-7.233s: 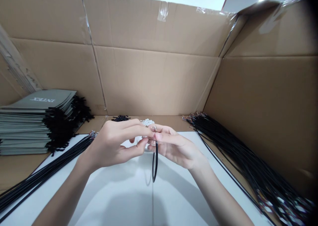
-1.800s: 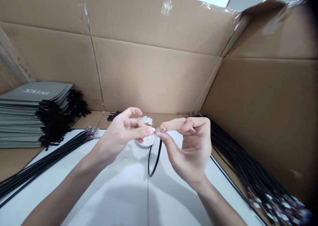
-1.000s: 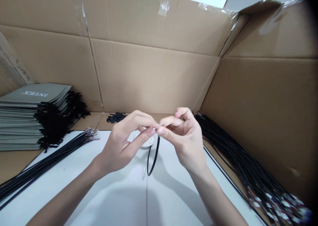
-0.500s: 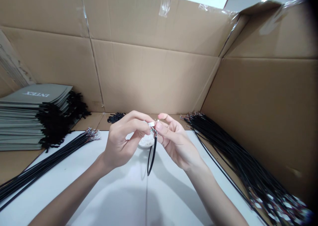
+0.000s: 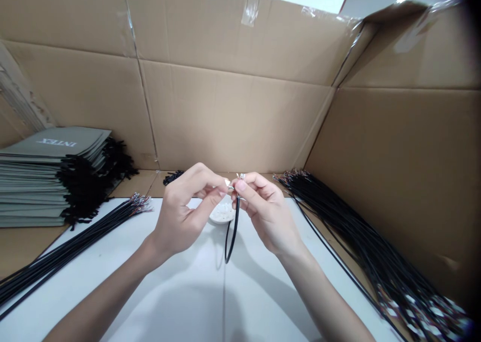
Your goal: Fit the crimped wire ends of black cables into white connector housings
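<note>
A black cable (image 5: pixel 233 231) hangs in a loop below my fingers, its thin stripped wires showing at the top. My right hand (image 5: pixel 265 209) pinches the cable near its wire end between thumb and fingers. Opposite it, my left hand (image 5: pixel 190 209) is closed in a pinch on a small white connector (image 5: pixel 227 182), which sits close to the wire tips. Whether a wire is inside the connector I cannot tell. Behind the hands stands a white dish (image 5: pixel 222 212) with small whitish pieces in it, partly hidden by my fingers.
A bundle of black cables (image 5: pixel 82 239) lies at the left, and a larger cable bundle (image 5: pixel 361 246) runs along the right. Grey folders (image 5: pixel 33 181) with black straps are stacked at far left. Small black pieces (image 5: pixel 173 177) lie at the back. Cardboard walls (image 5: pixel 233 116) enclose the white table (image 5: pixel 180 302).
The fingers of my right hand have curled in around the wire end. The white connector has turned in my left hand, and wire tips now show above my right fingers.
</note>
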A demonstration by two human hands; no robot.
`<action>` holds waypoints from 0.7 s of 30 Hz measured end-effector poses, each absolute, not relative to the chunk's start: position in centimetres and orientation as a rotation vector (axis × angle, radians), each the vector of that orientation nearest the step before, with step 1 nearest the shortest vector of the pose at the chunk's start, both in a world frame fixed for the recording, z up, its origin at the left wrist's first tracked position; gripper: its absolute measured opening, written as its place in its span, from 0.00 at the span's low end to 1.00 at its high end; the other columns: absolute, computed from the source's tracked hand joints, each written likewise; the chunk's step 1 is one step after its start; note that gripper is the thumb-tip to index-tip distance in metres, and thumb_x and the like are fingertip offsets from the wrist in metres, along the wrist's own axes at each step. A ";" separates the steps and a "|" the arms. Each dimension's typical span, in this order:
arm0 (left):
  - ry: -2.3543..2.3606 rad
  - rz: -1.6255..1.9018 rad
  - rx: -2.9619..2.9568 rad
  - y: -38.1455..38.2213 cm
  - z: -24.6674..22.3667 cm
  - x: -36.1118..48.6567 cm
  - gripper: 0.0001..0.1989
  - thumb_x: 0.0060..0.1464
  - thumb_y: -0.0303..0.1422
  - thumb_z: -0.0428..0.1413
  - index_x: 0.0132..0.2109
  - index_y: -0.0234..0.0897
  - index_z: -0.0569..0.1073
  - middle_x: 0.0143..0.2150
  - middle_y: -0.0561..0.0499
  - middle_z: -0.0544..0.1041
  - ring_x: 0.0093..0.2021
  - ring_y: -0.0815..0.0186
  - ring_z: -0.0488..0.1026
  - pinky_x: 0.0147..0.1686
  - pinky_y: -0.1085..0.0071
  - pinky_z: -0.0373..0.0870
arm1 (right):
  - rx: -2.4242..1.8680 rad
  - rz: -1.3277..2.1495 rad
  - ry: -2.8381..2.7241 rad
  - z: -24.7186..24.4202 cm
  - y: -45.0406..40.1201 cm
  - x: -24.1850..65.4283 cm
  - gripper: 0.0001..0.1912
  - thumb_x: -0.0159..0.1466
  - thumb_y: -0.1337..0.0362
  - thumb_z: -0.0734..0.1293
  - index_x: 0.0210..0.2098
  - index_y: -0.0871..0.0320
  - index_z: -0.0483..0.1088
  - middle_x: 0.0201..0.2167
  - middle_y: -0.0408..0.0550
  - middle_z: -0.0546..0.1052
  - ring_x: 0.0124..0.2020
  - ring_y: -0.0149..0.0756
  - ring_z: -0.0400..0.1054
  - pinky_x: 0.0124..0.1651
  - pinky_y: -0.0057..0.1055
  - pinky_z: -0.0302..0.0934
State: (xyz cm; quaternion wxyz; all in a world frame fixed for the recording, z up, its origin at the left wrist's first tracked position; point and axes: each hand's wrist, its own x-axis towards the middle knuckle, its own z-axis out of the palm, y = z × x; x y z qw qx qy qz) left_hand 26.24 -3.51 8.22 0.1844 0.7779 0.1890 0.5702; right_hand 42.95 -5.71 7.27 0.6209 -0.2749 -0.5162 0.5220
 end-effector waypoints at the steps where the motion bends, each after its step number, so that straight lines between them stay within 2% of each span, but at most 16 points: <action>1: 0.552 1.575 2.137 -3.6 8.3 26.2 0.06 0.61 0.23 0.56 0.39 0.39 0.73 0.35 0.55 0.72 0.33 0.73 0.71 0.33 0.77 0.72 | -0.635 1.159 -1.208 7.2 -5.7 43.0 0.07 0.64 0.60 0.73 0.32 0.56 0.75 0.31 0.41 0.75 0.31 0.27 0.66 0.35 0.25 0.62; 4: 0.570 1.448 1.996 -3.9 8.6 25.8 0.11 0.61 0.25 0.57 0.48 0.45 0.70 0.35 0.57 0.72 0.33 0.73 0.72 0.34 0.77 0.72 | -0.678 1.042 -1.289 7.0 -5.8 43.0 0.07 0.65 0.60 0.72 0.32 0.56 0.75 0.29 0.42 0.76 0.30 0.29 0.67 0.36 0.28 0.62; 6: 0.579 1.378 1.973 -3.9 8.8 25.6 0.14 0.61 0.26 0.57 0.51 0.46 0.70 0.34 0.58 0.70 0.33 0.72 0.72 0.34 0.77 0.72 | -0.710 0.972 -1.327 7.0 -5.9 43.0 0.07 0.65 0.60 0.72 0.32 0.56 0.75 0.29 0.42 0.76 0.30 0.30 0.67 0.36 0.29 0.62; 15: 0.625 1.308 2.117 -3.8 9.4 25.0 0.12 0.60 0.24 0.55 0.48 0.43 0.73 0.33 0.56 0.73 0.35 0.70 0.73 0.35 0.76 0.71 | -0.750 0.925 -1.361 7.4 -6.3 42.9 0.07 0.62 0.62 0.74 0.30 0.57 0.76 0.27 0.43 0.75 0.29 0.30 0.66 0.32 0.28 0.61; 21: 0.598 1.266 2.214 -3.6 9.7 24.8 0.12 0.58 0.23 0.54 0.47 0.40 0.74 0.33 0.55 0.75 0.33 0.69 0.73 0.32 0.74 0.71 | -0.762 0.970 -1.358 7.7 -6.5 42.8 0.06 0.61 0.61 0.74 0.30 0.56 0.77 0.28 0.45 0.77 0.29 0.32 0.68 0.32 0.30 0.62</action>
